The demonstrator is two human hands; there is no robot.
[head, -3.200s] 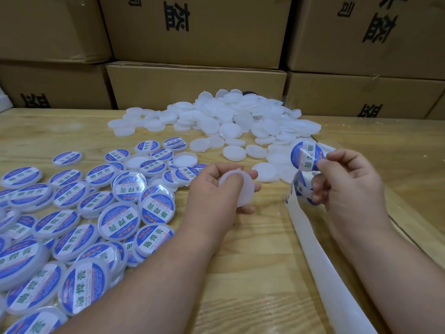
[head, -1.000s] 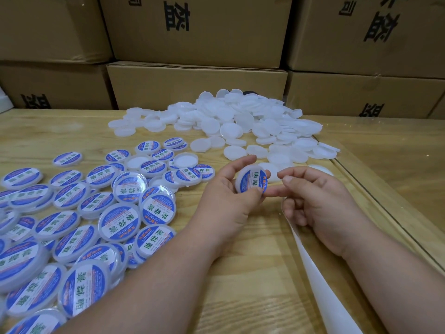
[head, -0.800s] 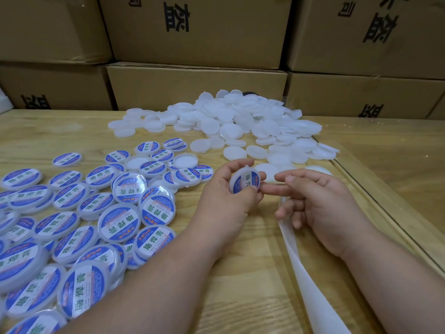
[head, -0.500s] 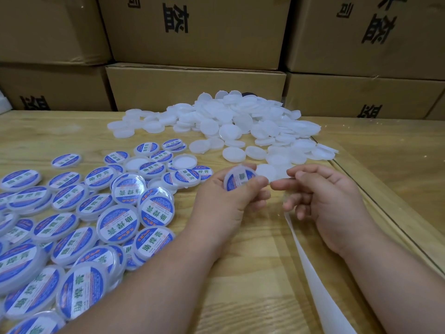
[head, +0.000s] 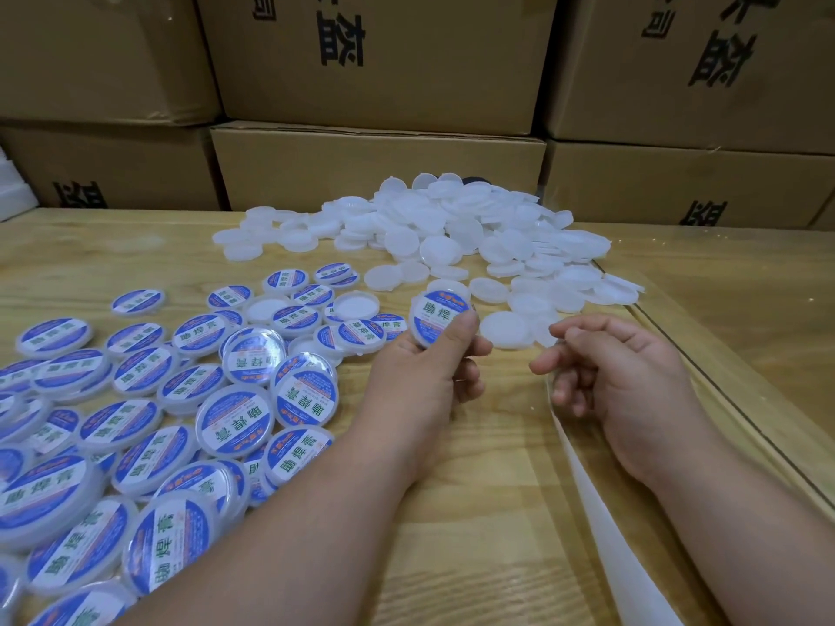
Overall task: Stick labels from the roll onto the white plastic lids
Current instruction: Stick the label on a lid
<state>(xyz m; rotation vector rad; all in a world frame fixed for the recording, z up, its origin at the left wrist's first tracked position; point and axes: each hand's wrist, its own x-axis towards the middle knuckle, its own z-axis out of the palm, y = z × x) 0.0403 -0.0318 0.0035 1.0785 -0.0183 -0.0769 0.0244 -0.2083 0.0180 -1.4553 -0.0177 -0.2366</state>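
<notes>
On the pale wooden table, a heap of plain white plastic lids lies at the far side, just before the stacked brown cardboard boxes. Round blue-and-white labelled lids spread to the heap's near left. Between them, the left hand holds one labelled lid above the table; the right hand sits right of it, over the white backing strip.

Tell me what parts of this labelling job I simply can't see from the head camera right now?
- Label roll: out of frame; only the backing strip shows, cut by the bottom edge.
- Strip's upper end: hidden under the right hand.
- Held lid: lower part covered by the left hand.
- Small print on labels: too small.
- Plain lid pile: lower lids buried.
</notes>
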